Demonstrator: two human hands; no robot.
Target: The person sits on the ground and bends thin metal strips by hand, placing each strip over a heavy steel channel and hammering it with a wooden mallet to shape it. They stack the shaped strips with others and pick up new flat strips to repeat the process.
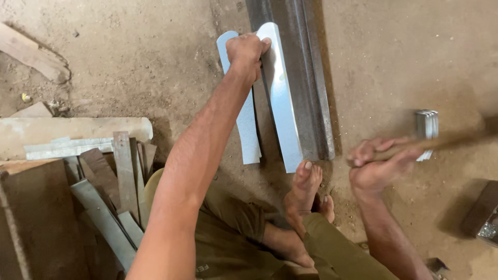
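Observation:
My left hand grips the far end of a bent, shiny sheet-metal strip that lies against a long dark steel bar on the dirt floor. One wing of the strip lies to the left of my arm. My right hand is closed around a wooden handle that runs off to the right, blurred by motion. My bare foot rests just below the near end of the strip and bar.
A stack of small shiny metal pieces stands on the floor to the right. Flat metal strips and scraps lie piled at the left beside a pale wooden beam. A dark block sits at the right edge.

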